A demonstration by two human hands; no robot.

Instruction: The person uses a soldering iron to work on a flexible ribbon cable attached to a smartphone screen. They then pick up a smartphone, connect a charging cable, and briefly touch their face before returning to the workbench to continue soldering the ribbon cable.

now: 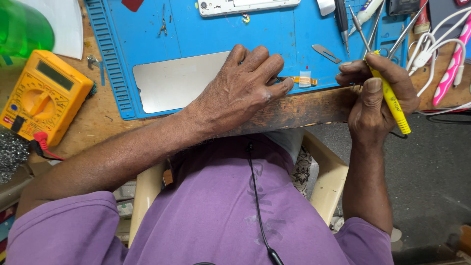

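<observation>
My left hand point(243, 88) lies flat on a grey phone screen panel point(169, 83) on the blue work mat point(206, 37), its fingertips pressing the end of an orange flex ribbon point(305, 80). My right hand point(375, 93) grips a yellow pen-shaped tool point(391, 100), held upright near the mat's right front corner, beside the ribbon's free end. The tool's tip is hidden behind my fingers.
A yellow multimeter point(41, 95) sits at the left on the wooden bench, with a green bottle point(22, 27) behind it. A white phone body point(245, 6), tweezers, a blade point(325, 53), screwdrivers, white cables point(431, 46) and a pink tool point(454, 61) crowd the far and right side.
</observation>
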